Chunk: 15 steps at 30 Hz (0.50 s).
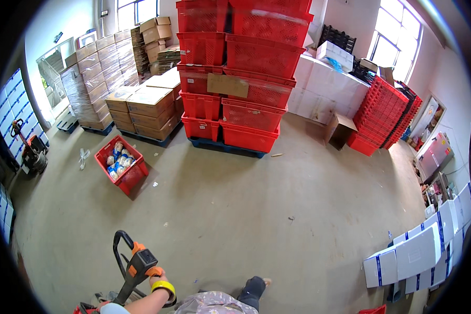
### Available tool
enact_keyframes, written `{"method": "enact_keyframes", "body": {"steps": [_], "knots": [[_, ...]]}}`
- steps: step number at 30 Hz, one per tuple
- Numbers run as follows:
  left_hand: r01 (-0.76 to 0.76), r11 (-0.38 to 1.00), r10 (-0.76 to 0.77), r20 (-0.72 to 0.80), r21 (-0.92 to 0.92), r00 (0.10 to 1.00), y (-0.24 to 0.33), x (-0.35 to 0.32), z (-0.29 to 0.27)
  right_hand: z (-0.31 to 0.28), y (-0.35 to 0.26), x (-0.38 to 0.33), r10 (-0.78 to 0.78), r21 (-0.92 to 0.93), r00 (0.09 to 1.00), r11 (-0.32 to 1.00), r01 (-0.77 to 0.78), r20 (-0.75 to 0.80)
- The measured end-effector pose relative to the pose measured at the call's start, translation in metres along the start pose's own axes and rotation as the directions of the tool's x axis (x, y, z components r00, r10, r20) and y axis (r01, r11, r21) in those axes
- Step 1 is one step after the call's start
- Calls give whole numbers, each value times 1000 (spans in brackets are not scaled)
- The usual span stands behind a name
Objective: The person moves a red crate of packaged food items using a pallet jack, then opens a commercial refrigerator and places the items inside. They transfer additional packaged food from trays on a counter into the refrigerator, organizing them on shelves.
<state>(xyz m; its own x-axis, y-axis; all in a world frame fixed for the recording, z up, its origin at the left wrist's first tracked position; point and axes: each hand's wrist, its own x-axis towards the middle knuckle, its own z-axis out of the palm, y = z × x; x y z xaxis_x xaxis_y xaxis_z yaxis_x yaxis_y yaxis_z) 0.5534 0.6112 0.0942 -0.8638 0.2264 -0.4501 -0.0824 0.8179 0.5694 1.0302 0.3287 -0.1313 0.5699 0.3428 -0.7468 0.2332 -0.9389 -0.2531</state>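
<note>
My left hand (158,278), with a yellow band at the wrist, is closed around the orange grip on the handle of a pallet jack (140,262). The handle is black and orange with a looped black bar. It leans up from the lower left, where a bit of red body shows at the edge. My right hand does not show. Below the middle are patterned cloth and a dark trouser leg. Ahead on the floor, apart from the handle, stands a red crate (132,178) holding several blue-and-white bags with pale contents.
Tall stacks of red crates (252,137) rise from a blue pallet (209,144) ahead. Cartons (150,107) stand on pallets behind, left. Nested red crates (378,112) and an open carton (341,131) are right; white boxes (418,254) lie near right. Another pallet jack (34,154) stands far left.
</note>
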Motion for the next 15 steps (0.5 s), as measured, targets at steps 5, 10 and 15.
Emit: {"method": "enact_keyframes", "body": {"steps": [5, 10, 15], "knots": [[24, 996, -24, 2, 90, 1000, 50, -60, 94, -103, -94, 75, -136, 20, 990, 990, 137, -42], [23, 988, -27, 28, 150, 999, 114, -149, 166, -213, -151, 180, -217, 4, 974, 976, 218, -70], [-131, 980, 127, 35, 150, 991, 163, -207, 243, -304, -222, 287, -314, 21, 943, 948, 318, -112]]}}
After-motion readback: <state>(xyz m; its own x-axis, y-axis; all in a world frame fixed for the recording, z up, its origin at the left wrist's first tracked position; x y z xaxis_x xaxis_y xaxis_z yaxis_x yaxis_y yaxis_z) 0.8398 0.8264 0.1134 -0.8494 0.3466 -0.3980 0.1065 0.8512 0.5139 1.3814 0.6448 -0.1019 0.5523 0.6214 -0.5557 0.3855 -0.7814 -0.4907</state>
